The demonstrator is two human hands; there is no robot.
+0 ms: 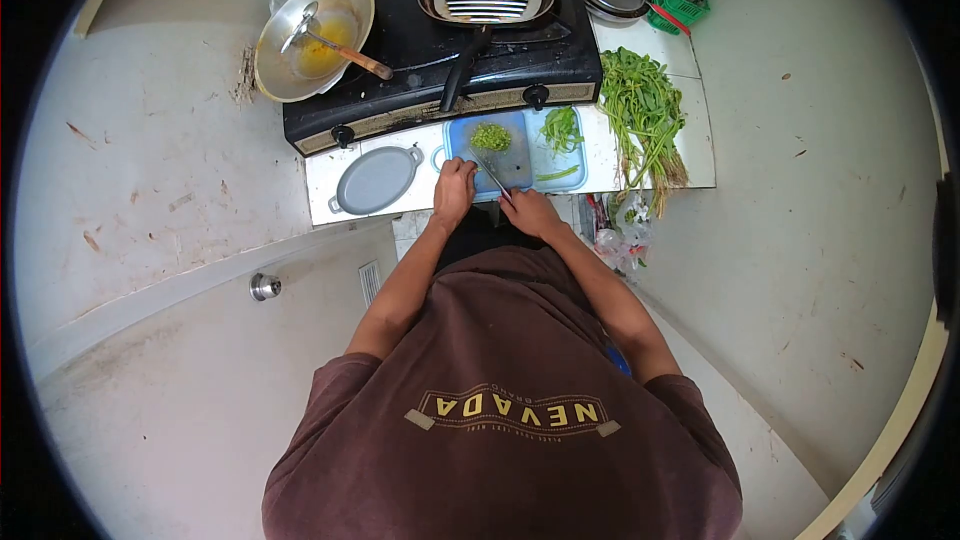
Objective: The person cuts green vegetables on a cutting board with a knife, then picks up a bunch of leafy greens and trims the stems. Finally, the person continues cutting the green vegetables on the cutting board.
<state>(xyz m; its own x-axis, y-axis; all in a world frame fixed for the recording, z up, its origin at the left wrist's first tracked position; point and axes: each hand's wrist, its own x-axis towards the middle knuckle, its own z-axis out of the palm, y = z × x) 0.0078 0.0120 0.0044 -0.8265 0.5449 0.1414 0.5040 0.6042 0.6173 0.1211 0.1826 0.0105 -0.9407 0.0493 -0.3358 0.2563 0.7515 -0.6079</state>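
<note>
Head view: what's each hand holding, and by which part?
Right hand: a knife, by the handle. Left hand: can't tell whether it holds anything; its fingertips are too small to read.

Left arm (405,285): reaches forward and inward, bare below the sleeve. Left wrist (446,217) nearly in line with the forearm. Left hand (455,186) back-up, fingers bent; fingertip detail too small to read. Right arm (622,297): angles forward and across toward the midline. Right hand (531,213) back-up, fingers curled in a closed grip. Hands near each other but apart, in front of the torso, left slightly farther forward.
</note>
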